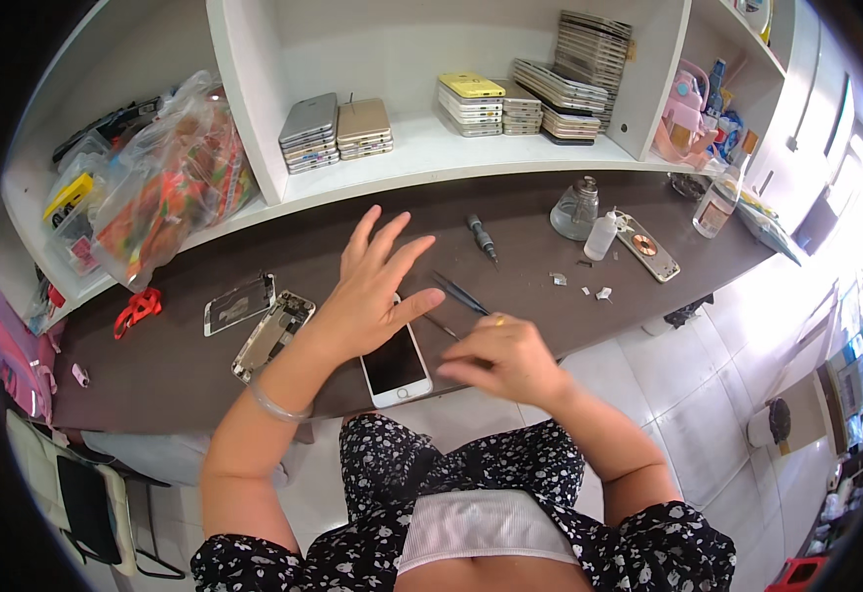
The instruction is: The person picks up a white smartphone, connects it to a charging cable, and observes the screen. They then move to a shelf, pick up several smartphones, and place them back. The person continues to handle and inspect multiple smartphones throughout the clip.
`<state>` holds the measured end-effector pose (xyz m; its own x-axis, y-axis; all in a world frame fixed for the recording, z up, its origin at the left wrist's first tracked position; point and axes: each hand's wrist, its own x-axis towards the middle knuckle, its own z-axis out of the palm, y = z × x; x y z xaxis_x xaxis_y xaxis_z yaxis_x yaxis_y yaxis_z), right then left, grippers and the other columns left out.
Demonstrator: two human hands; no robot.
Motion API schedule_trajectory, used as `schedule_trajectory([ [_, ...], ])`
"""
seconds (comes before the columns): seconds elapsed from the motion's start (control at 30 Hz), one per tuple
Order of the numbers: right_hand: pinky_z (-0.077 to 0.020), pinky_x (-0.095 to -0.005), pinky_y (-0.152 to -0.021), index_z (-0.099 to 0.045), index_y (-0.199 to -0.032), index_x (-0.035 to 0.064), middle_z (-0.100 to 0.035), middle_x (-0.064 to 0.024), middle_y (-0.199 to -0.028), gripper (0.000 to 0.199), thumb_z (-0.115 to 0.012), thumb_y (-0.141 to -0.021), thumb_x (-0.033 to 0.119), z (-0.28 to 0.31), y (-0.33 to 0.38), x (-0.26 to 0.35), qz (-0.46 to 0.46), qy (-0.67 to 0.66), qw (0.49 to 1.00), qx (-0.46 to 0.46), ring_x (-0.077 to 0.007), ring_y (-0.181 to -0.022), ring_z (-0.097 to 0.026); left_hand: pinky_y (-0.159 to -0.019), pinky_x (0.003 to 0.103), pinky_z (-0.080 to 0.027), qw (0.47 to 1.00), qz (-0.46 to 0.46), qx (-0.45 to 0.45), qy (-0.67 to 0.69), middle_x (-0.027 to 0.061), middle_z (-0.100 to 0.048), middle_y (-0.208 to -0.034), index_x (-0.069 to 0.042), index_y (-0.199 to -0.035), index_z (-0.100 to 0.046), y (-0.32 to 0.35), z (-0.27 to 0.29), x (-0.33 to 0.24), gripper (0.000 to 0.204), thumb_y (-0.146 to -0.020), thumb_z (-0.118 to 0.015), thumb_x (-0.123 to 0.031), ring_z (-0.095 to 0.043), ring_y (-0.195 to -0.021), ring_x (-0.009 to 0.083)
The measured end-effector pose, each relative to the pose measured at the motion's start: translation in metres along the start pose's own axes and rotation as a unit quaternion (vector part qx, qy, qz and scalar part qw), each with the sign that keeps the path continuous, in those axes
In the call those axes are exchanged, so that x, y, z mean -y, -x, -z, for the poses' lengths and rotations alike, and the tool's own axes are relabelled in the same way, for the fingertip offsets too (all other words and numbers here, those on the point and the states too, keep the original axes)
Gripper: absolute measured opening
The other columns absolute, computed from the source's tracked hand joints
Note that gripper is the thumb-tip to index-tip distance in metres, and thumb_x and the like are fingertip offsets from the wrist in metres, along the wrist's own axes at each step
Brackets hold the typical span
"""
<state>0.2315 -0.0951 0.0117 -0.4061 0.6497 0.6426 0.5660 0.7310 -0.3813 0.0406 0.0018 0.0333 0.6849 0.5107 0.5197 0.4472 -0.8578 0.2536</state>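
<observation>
My left hand [372,296], fingers spread, hovers over the upper part of a white smartphone [399,369] with a dark screen and a round home button. Nothing is in that hand. My right hand [505,360] is curled beside the phone's right edge, thumb and fingers drawn together; whatever they may hold is hidden or too small to make out. Between the hands lie dark tweezers [461,293] and a thin pointed tool [440,324]. Left of my left forearm are an opened phone housing [273,335] with bare inner parts and a detached white-framed screen [239,305].
A screwdriver [483,240], glass bottle [574,211], white dropper bottle [602,237] and phone back housing [648,249] lie farther back. Small scraps [603,293] are scattered at right. Stacked phones [364,128] fill the shelf [431,173] behind; a red strap [138,314] lies far left.
</observation>
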Motion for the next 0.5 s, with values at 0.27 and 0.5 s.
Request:
schedule_trajectory([
  [0.27, -0.0464, -0.0362, -0.066, -0.062, -0.089, 0.0045, -0.062, -0.0116, -0.080, 0.014, -0.060, -0.075, 0.003, 0.069, -0.028, -0.025, -0.070, 0.122, 0.989, -0.042, -0.0274, -0.074, -0.058, -0.100, 0.048, -0.021, 0.993, 0.020, -0.119, -0.021, 0.0104, -0.040, -0.129, -0.007, -0.098, -0.061, 0.010, -0.005, 0.005, 0.020, -0.083, -0.056, -0.019, -0.022, -0.125, 0.0373],
  [0.5, -0.0456, -0.0337, -0.080, -0.060, -0.106, 0.0067, -0.054, -0.0156, -0.114, 0.034, -0.065, -0.072, 0.005, 0.069, -0.052, -0.019, -0.077, 0.193, 0.976, 0.066, -0.0256, -0.098, -0.055, -0.097, 0.044, -0.026, 0.987, 0.010, -0.153, 0.037, 0.0090, -0.048, -0.120, -0.005, -0.072, -0.059, 0.008, -0.006, 0.009, 0.009, -0.078, -0.059, -0.011, -0.028, -0.120, 0.0343],
])
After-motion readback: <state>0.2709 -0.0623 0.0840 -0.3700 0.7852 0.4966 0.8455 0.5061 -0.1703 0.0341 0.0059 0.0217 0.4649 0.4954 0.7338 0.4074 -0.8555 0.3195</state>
